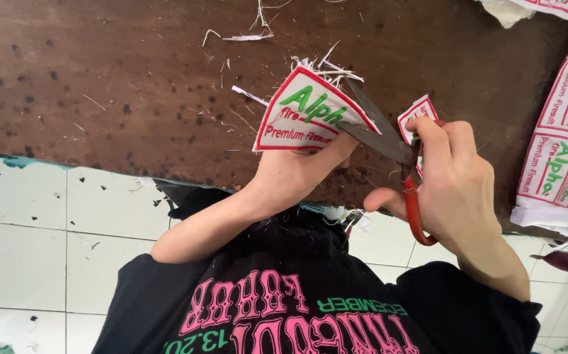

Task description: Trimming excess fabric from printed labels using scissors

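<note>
My left hand [294, 174] holds a white embroidered patch [307, 115] with a red border and green and red lettering, pinched from below over the brown table. My right hand [451, 180] grips scissors [389, 141] with dark blades and red handles; the blades are open against the patch's right edge. A second small patch piece [417, 113] shows just behind my right fingers. Frayed white threads stick out from the patch's top edge.
White thread scraps [251, 33] lie scattered on the dark, speckled brown table [113, 85]. A sheet of uncut patches [562, 144] lies at the right edge, and another piece [533, 6] sits at the top right. White floor tiles [28, 249] lie below the table edge.
</note>
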